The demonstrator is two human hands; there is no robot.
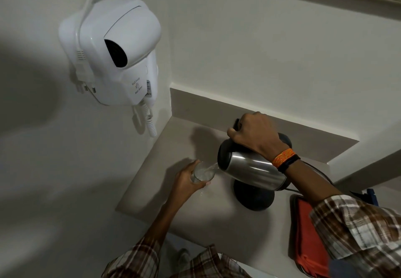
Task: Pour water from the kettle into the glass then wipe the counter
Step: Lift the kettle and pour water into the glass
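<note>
1. Our right hand has its fingers wrapped closed around the black handle of the brushed-steel electric kettle with the black lid. The kettle is lifted clear of its round black base, which sits on the pale grey tabletop directly below it.

2. Our left hand curls its fingers around the small clear drinking glass, thumb on the near side. We cannot tell whether the glass rests on the tabletop or is raised a little off it.

3. The relation that matters: the kettle's long axis lies tipped far over, running from the handle end at the right down to the spout at the left. The spout hangs just above and just right of the glass rim, and a thin stream of water bridges the two.

4. The glass looks partly filled, so we judge the pouring step to be under way, not finished.

5. To stop, we would roll the right wrist back so the spout rises, then set the kettle down on the base just beneath it.

6. For the wipe, the folded orange-red cloth lies on a dark tray at the right, under our right forearm in its plaid sleeve. The right hand is the nearer one to it; the left is well apart.
</note>
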